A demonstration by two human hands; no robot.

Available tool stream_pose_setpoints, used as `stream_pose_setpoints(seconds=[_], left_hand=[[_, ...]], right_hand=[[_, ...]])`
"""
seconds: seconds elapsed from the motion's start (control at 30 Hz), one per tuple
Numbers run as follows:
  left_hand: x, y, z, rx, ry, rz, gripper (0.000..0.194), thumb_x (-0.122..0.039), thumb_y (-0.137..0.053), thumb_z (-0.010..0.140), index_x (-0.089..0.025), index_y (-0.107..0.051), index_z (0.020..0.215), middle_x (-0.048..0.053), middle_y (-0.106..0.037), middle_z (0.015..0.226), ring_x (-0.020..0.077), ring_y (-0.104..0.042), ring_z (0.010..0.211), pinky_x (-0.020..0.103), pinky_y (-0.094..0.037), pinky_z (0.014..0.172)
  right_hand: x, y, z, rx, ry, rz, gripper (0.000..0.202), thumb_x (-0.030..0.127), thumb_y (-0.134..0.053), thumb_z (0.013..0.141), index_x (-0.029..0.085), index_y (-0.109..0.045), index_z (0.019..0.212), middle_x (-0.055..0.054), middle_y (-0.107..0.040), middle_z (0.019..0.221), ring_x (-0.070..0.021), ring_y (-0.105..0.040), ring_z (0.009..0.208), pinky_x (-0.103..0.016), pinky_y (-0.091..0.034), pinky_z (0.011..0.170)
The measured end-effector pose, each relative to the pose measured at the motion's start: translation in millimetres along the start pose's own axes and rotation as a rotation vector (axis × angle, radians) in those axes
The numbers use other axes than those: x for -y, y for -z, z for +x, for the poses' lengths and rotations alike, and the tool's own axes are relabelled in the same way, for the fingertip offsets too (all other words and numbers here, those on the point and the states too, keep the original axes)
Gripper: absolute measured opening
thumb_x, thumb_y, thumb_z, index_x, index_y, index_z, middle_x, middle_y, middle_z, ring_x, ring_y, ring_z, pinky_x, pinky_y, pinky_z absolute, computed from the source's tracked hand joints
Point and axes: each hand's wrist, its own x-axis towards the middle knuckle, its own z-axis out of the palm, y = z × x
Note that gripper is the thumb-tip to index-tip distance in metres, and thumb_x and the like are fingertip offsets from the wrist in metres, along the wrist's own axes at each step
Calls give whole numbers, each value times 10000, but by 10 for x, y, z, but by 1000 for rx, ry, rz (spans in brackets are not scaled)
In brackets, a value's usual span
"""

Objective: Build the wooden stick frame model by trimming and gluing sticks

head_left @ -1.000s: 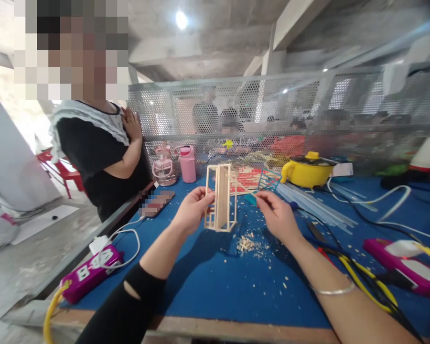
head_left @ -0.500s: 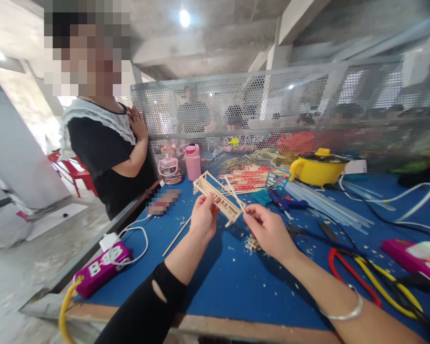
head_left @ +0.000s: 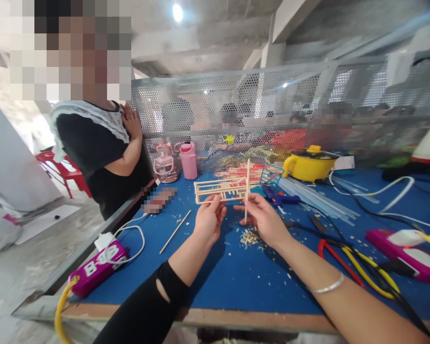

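A small open frame of pale wooden sticks (head_left: 220, 186) is held up over the table. My left hand (head_left: 209, 217) pinches its lower edge between thumb and fingers. At the frame's right end, my right hand (head_left: 263, 212) grips a loose-looking wooden stick (head_left: 248, 179) that stands upright against it. Whether that stick is fixed to the frame I cannot tell. Below my right hand lies a small heap of wood offcuts (head_left: 249, 236). A single thin stick (head_left: 175, 231) rests on the table left of my left hand.
Behind the frame lie red-tipped sticks (head_left: 236, 173), a blue glue gun (head_left: 283, 197) and clear glue sticks (head_left: 315, 198). A yellow pot (head_left: 310, 165) and pink bottle (head_left: 188, 161) stand farther back. Red-and-yellow-handled pliers (head_left: 361, 267) lie right; a purple power strip (head_left: 100, 267) left. A person (head_left: 96, 143) stands left.
The frame has turned from slanting down rightward to nearly level. The stick in my right hand has swung from leaning to upright at the frame's right end.
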Motion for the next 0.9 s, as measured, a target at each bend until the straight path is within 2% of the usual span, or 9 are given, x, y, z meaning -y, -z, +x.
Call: stream_pose_setpoints(seconds=[0.1, 0.23, 0.33, 0.43, 0.5, 0.67, 0.8, 0.9], left_hand=[[105, -59, -30, 42, 5, -20, 75, -144, -627, 806, -177, -609, 871, -1, -693, 806, 59, -652, 648, 130, -490, 551], [122, -94, -100, 122, 30, -25, 146, -153, -674, 757, -167, -640, 898, 31, -702, 875, 91, -655, 723, 168, -502, 622], [69, -96, -157, 165, 93, -62, 210, -322, -621, 802, -157, -653, 928, 72, -696, 933, 147, -654, 832, 227, -517, 681], [32, -75, -177, 179, 160, -145, 477, -561, -475, 830, -129, -658, 916, 120, -683, 978, 191, -644, 889, 280, -528, 711], [30, -52, -168, 175, 184, -163, 560, -622, -420, 828, -121, -656, 908, 135, -677, 1002, 203, -641, 906, 295, -530, 715], [17, -14, -137, 140, 218, -162, 426, -498, -466, 860, -124, -651, 947, 110, -687, 967, 179, -649, 873, 285, -530, 700], [-29, -4, -160, 192, 321, -225, 374, -422, -519, 824, -100, -645, 968, 100, -692, 858, 172, -660, 795, 272, -526, 664], [-30, 13, -184, 227, 366, -283, 311, -372, -524, 797, -102, -633, 904, 105, -695, 848, 174, -660, 753, 274, -524, 641]], right_hand=[[-3, -72, -15, 73, -59, 174, 247, 403, -685, 724, 245, -562, 869, -13, -615, 986, -191, -617, 936, -219, -518, 506], [2, -91, 3, 27, -90, 290, 261, 376, -725, 690, 232, -585, 857, 8, -648, 905, -135, -612, 763, -199, -469, 471], [-1, -49, 40, -13, -81, 312, 266, 366, -728, 687, 233, -591, 873, 11, -655, 907, -125, -606, 752, -181, -439, 452], [-32, -11, 74, -30, -86, 317, 267, 356, -734, 681, 231, -590, 868, 13, -653, 863, -134, -615, 769, -174, -427, 446], [-60, 3, 91, -40, -95, 320, 267, 351, -740, 674, 229, -588, 856, 16, -648, 835, -135, -618, 757, -172, -425, 439], [-72, 23, 113, -54, -104, 340, 267, 342, -738, 680, 234, -589, 873, 17, -634, 860, -121, -606, 735, -160, -424, 417], [-14, 49, 113, -51, -96, 370, 243, 333, -742, 683, 239, -585, 843, 28, -620, 860, -111, -602, 739, -155, -439, 427], [31, 75, 108, -40, -82, 398, 236, 330, -746, 681, 241, -582, 826, 36, -619, 867, -103, -602, 732, -155, -446, 432]])
